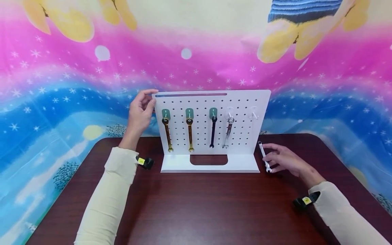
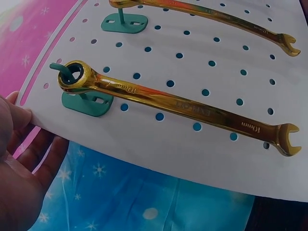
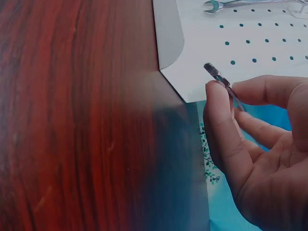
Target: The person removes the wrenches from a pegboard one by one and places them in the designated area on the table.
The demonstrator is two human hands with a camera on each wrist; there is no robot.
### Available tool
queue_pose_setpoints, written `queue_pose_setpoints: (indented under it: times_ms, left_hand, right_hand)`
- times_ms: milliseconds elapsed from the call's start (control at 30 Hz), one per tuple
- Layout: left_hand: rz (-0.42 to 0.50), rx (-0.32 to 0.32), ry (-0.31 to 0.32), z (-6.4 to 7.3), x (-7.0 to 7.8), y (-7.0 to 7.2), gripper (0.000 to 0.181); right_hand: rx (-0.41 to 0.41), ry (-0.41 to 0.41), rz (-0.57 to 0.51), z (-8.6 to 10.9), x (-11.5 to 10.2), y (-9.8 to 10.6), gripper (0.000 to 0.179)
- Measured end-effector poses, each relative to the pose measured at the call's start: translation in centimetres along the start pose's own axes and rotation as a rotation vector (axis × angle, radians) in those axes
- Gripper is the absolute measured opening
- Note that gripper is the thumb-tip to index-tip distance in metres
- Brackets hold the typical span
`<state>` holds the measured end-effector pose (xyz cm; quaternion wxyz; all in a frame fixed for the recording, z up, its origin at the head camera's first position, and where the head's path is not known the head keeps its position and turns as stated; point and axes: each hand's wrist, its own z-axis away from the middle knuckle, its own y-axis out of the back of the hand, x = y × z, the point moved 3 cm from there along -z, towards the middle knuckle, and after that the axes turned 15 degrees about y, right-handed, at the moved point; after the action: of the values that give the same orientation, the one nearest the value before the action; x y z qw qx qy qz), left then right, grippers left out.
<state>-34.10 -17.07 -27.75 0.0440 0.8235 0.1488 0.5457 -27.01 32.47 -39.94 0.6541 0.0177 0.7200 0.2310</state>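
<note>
At the top left corner of a white pegboard (image 1: 180,131), my left hand (image 1: 139,110) pinches the board's edge between thumb and fingers. My right hand (image 1: 283,160) holds a small silver wrench (image 1: 264,158) in its fingertips, just beyond the board's right side. The right wrist view shows that wrench (image 3: 216,73) nearly end-on between thumb and fingers. Two gold wrenches (image 1: 190,136) hang by their ring ends from green hooks, and the left one (image 2: 178,103) reads 10mm. A dark wrench (image 1: 213,134) hangs from another green hook. Beside it, a silver wrench (image 1: 228,132) hangs from a clear hook.
A bare clear hook (image 1: 254,114) is fixed at the board's upper right. The board's base, with a rounded cutout, stands on a dark red-brown table (image 1: 202,204). Behind the table hangs a pink and blue patterned cloth (image 1: 214,73).
</note>
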Motion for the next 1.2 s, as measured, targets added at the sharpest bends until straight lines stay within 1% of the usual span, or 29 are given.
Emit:
queue_pose_setpoints:
  times_ms: [167, 333, 567, 633, 700, 733, 833, 933, 967, 1200]
  left_hand:
    - [-0.003, 0.014, 0.005, 0.2, 0.1, 0.0, 0.032]
    - [-0.005, 0.015, 0.013, 0.4, 0.0, -0.1, 0.032]
    - [0.008, 0.016, 0.005, 0.5, 0.1, -0.3, 0.033]
    - [0.001, 0.019, 0.010, 0.7, 0.6, -0.3, 0.033]
    - [-0.008, 0.022, 0.016, 1.3, 1.5, -0.3, 0.033]
    - [-0.009, 0.023, 0.018, 1.4, 1.6, -0.3, 0.034]
    - [-0.011, 0.023, 0.023, 2.1, 2.5, -0.3, 0.034]
    - [-0.006, 0.019, 0.009, 2.2, 2.7, -0.3, 0.034]
    - [-0.008, 0.017, 0.008, 2.4, 3.1, -0.3, 0.034]
    - [-0.008, 0.015, 0.004, 2.2, 3.2, -0.4, 0.034]
  right_hand:
    - [-0.033, -0.027, 0.040, -0.1, 0.4, -0.5, 0.063]
    - [-0.084, -0.040, 0.115, -0.1, 0.6, -1.4, 0.063]
    - [-0.140, -0.003, 0.229, -0.4, 0.1, -1.9, 0.057]
    - [-0.150, 0.006, 0.264, -0.6, -0.1, -2.0, 0.055]
    - [-0.161, 0.016, 0.302, -0.7, -0.4, -2.1, 0.054]
    - [-0.166, 0.020, 0.318, -0.8, -0.4, -2.1, 0.053]
    - [-0.169, 0.016, 0.354, -0.9, -0.5, -2.3, 0.052]
    - [-0.167, 0.012, 0.379, -0.9, -0.6, -2.4, 0.050]
    - [-0.165, 0.010, 0.387, -0.8, -0.8, -2.5, 0.050]
    - [-0.154, 0.008, 0.439, -0.8, -1.1, -2.8, 0.047]
